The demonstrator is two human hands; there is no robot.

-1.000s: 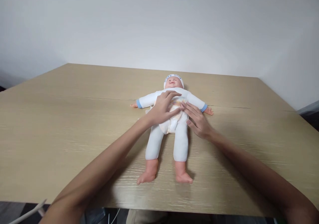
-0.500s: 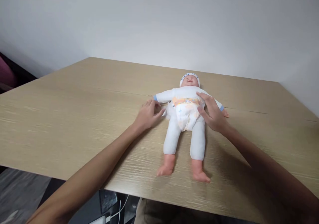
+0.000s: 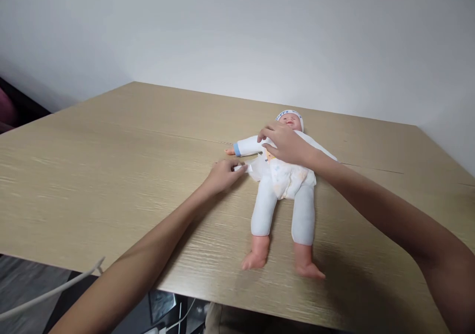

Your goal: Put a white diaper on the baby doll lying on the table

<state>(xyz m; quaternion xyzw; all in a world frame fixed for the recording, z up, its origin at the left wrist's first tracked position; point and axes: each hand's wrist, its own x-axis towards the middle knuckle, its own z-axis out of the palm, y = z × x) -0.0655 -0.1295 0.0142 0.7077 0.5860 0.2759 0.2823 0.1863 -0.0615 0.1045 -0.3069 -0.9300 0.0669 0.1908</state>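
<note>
The doll is lying face-up on the counter, right of centre — left hand is pinching the diaper by its side tab, grip closed on it; right hand is pressing open-fingered on the chest. Fastening stage, I'd judge — the tab needs drawing snug across the front.

The soft white-suited baby doll lies on its back on the pale wood-grain counter, right of its middle, head toward the plain grey wall behind, feet toward the near edge. The left grip rests on the counter just left of the doll's waist, pinching the side flap of the white printed nappy. The right grip lies on the doll's chest.
</note>
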